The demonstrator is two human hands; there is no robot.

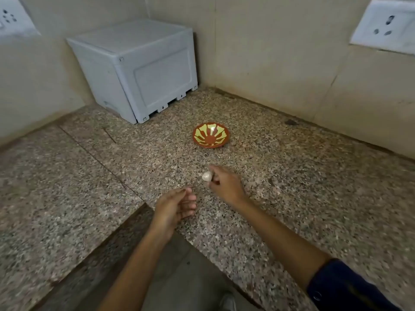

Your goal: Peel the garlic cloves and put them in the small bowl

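Observation:
A small red-brown bowl (210, 135) with a yellow pattern stands on the speckled granite counter (292, 176); nothing shows inside it. Nearer to me, my right hand (224, 184) pinches a whitish garlic bulb (206, 176) between thumb and fingers, just above or on the counter. My left hand (174, 205) hovers at the counter's inner corner, just left of and nearer than the garlic, its fingers loosely curled and holding nothing.
A grey plastic box (139, 70) stands in the back corner against the tiled walls. Wall sockets sit at the top left (11, 19) and the top right (386, 25). The counter forms an L, with the floor (179, 277) showing below its inner edge.

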